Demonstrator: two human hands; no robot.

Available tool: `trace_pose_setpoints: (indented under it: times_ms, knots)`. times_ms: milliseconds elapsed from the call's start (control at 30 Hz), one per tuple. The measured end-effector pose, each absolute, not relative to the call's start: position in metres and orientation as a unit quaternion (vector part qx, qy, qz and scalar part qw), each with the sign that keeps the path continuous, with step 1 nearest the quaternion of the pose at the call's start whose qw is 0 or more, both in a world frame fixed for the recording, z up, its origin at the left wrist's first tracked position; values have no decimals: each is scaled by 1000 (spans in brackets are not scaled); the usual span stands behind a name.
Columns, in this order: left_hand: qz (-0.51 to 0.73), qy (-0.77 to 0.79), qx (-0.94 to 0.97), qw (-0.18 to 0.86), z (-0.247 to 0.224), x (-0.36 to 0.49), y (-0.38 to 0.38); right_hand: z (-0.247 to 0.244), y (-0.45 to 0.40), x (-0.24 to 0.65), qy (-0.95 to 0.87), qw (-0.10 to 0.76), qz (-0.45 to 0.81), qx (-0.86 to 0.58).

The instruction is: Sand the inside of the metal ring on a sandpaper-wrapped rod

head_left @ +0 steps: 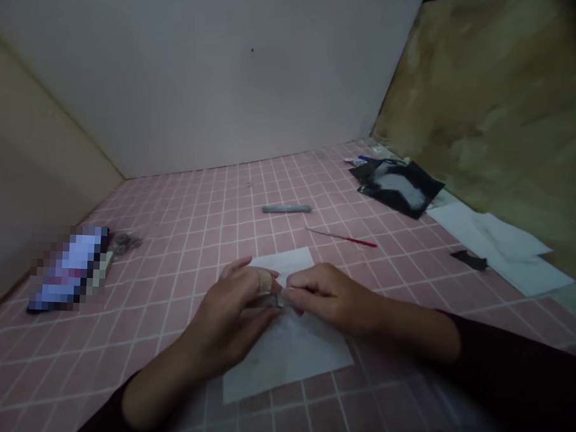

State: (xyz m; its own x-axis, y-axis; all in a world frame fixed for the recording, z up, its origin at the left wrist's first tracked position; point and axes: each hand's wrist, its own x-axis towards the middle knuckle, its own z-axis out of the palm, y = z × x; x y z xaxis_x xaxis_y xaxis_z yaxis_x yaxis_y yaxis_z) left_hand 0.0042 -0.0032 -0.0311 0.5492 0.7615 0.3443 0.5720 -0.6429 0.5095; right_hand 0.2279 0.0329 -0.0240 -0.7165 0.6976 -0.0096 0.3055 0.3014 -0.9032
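Note:
Above a white sheet of paper [295,363], my two hands meet fingertip to fingertip. My left hand [239,303] pinches something small and dull between thumb and fingers, too dim to name; a pale bandage [265,282] wraps one of its fingers. My right hand [329,297] is closed, its thumb pressed against the curled index finger, right beside the same small thing. What it grips is hidden by the fingers. Beyond the hands lie a thin red-handled tool [360,242] with a slim metal shaft and a grey rod-like bar [286,209].
A pink checked cloth [197,212] covers the table. At left are a blurred-out phone-like device [70,270] and small grey coils [124,242]. Black sheets with whitish powder [421,177], white papers [510,261] and a dark scrap [470,259] lie at right. Walls enclose the table's back and sides.

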Motion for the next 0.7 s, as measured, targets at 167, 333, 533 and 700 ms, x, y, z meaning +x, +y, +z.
trace_pose_setpoints:
  times_ms: [167, 333, 533, 700]
  knots:
    - [292, 426, 841, 163, -30, 1, -3, -21, 35, 230, -756, 246, 506, -334]
    - [280, 381, 865, 168, -30, 5, -3, -25, 33, 228, -781, 200, 499, -319]
    - [290, 416, 846, 163, -28, 3, -3, -24, 36, 231, -756, 253, 507, -327]
    - [273, 398, 858, 176, -30, 4, -4, -25, 35, 229, -773, 212, 504, -322]
